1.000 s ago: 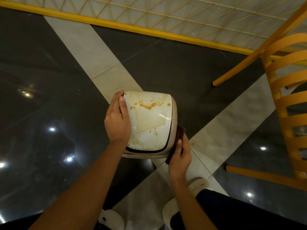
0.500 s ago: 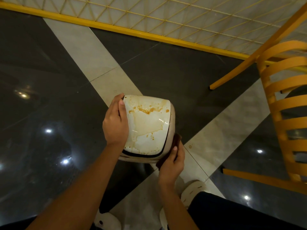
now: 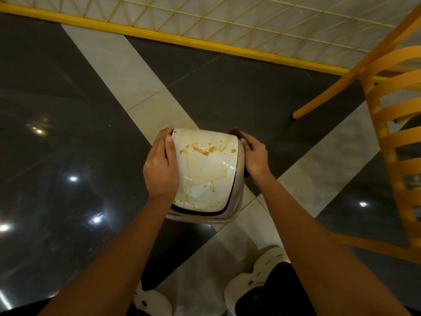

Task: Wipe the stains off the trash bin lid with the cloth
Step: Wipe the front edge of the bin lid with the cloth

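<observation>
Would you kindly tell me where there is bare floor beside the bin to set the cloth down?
Free: dark floor left of the bin, and between bin and yellow rail. Crowded: right, by the chair legs; near side, by the shoes.

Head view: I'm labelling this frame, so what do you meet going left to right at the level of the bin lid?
The left hand, gripping the lid → stained trash bin lid → right hand, holding the cloth → yellow chair.

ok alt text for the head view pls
A person's left hand grips the left edge of a trash bin lid smeared with brown stains, while the right hand holds a dark cloth against its right side. A yellow chair stands at right.
</observation>
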### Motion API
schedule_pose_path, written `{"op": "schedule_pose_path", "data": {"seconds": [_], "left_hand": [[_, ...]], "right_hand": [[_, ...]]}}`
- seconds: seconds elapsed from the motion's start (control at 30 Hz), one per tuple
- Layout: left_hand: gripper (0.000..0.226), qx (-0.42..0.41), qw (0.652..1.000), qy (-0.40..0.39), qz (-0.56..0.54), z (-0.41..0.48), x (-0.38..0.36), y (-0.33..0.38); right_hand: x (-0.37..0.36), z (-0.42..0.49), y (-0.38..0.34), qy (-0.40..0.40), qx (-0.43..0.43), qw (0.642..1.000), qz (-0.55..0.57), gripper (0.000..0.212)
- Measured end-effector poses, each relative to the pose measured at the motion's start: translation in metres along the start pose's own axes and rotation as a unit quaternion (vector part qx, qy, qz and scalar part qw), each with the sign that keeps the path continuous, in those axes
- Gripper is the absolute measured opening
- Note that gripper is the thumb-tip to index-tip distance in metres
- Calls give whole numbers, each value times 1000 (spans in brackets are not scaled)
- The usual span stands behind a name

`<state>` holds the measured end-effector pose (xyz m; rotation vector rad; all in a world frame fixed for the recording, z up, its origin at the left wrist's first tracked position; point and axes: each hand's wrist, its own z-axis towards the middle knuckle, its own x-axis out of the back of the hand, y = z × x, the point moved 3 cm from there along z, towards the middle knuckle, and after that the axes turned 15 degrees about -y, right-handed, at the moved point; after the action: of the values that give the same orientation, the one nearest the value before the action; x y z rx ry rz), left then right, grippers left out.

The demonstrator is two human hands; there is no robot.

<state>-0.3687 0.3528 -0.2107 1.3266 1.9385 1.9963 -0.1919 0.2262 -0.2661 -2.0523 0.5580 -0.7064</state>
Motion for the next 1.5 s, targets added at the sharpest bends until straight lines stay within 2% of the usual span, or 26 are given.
{"op": "schedule_pose_path", "data": {"seconds": [0.2, 0.3, 0.43, 0.57, 0.8, 1.0, 1.17, 1.27, 1.4, 1.5], "left_hand": [[39, -7, 1000, -2, 2, 0, 0, 0], [39, -4, 1000, 7, -11, -1, -1, 0], [39, 20, 997, 55, -49, 0, -5, 2], [39, 25, 996, 61, -55, 0, -6, 1], [40, 17, 997, 52, -48, 1, -6, 1], [39, 16, 998, 45, -33, 1, -5, 2], [39, -4, 1000, 16, -6, 1, -4, 1], [39, -14, 1000, 12, 4, 3, -3, 1], [39, -12, 1000, 12, 3, 2, -3, 0], [39, -6, 1000, 9, 2, 3, -4, 0]], "right_hand": [[-10, -55, 31, 49, 26, 995, 77, 36], [-10, -46, 27, 54, 19, 993, 100, 35], [1, -13, -7, 3, 14, 997, 71, 34], [2, -14, -10, -29, 15, 999, 32, 35], [-20, -96, 33, 70, 51, 994, 60, 37], [-14, -80, 28, 78, 29, 994, 70, 36], [-35, -124, 45, 126, 58, 987, 85, 36], [-30, -115, 44, 109, 53, 989, 80, 35], [-10, -62, 19, 68, 28, 997, 34, 36], [-1, -27, 6, 38, 10, 998, 46, 36]]}}
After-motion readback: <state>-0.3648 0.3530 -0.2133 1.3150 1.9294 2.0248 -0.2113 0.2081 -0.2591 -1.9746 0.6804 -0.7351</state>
